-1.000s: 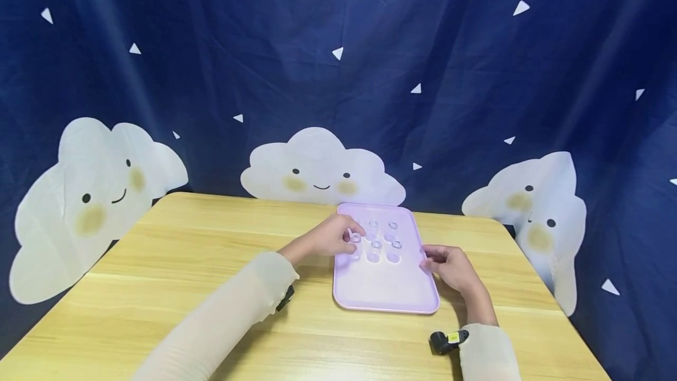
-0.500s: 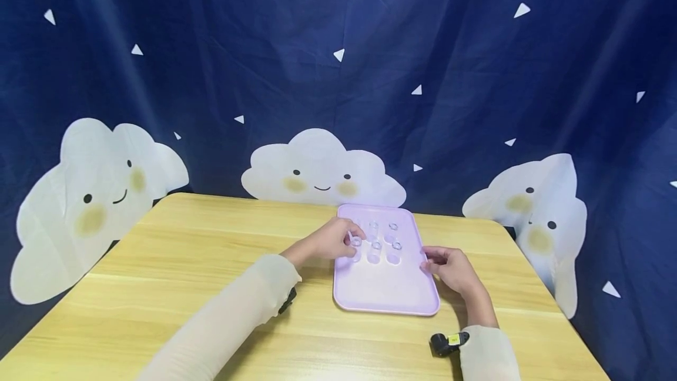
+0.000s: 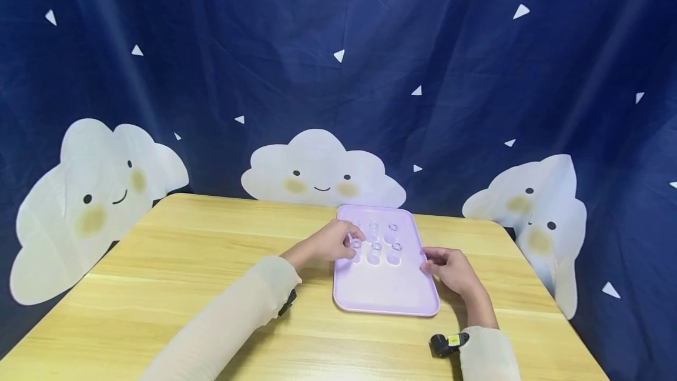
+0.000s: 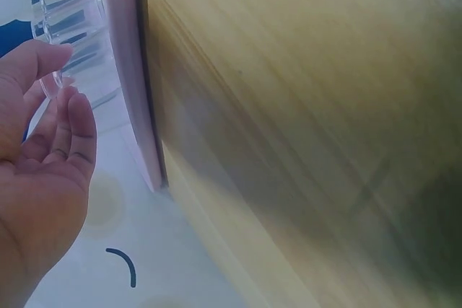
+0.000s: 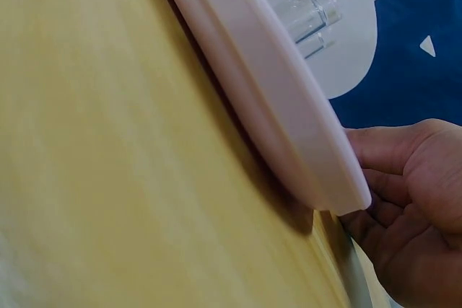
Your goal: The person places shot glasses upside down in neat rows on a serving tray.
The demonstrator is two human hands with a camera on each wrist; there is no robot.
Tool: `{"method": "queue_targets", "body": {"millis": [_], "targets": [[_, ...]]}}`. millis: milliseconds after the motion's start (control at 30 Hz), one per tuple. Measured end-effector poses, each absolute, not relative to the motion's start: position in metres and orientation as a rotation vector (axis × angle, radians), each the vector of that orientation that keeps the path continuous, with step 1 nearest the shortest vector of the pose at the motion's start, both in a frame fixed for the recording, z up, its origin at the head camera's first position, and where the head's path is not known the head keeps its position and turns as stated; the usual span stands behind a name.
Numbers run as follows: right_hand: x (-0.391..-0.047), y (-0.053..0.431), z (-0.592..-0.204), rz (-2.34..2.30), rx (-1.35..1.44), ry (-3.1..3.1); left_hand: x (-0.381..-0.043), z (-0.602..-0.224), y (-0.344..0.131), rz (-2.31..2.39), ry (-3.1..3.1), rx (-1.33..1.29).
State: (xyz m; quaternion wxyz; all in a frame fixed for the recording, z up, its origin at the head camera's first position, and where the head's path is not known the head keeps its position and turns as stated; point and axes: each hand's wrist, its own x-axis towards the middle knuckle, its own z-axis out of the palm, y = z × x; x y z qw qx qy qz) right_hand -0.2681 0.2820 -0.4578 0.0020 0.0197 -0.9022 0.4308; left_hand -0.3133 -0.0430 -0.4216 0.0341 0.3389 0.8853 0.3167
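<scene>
A pale purple tray (image 3: 386, 293) lies on the table, with several small clear cylindrical cups standing in two rows on it. At its left side my left hand (image 3: 330, 240) pinches the left cup (image 3: 357, 244) of the front row between thumb and fingers. The left wrist view shows that hand (image 4: 50, 149) with its fingertips at the rim of a clear cup, partly hidden. My right hand (image 3: 455, 268) grips the tray's right edge. In the right wrist view the thumb lies on the upper side of the tray rim (image 5: 289, 120), with the curled fingers lower down.
Beside the held cup stand a front middle cup (image 3: 374, 253) and a front right cup (image 3: 394, 253). Behind them is a back right cup (image 3: 391, 234). The wooden table (image 3: 211, 240) meets a dark blue cloud-printed curtain (image 3: 296, 46) at the back.
My left hand and its cup have come down slightly toward the tray's front. The right hand keeps its place on the tray edge.
</scene>
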Motion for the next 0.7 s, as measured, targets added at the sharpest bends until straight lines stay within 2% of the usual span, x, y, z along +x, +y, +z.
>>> {"method": "queue_targets", "body": {"millis": [167,467,700], "targets": [[-0.270,0.281,-0.457,1.330,0.072,-2.840,-0.311,-0.417,-0.050,0.939,2.761,1.020],[-0.265,0.288,-0.453,1.288,0.070,-2.904,-0.287,-0.398,-0.079,0.941,2.885,0.943],[-0.257,0.294,-0.436,1.165,0.165,-2.968,-0.270,-0.403,-0.105,0.800,2.974,0.784]]}}
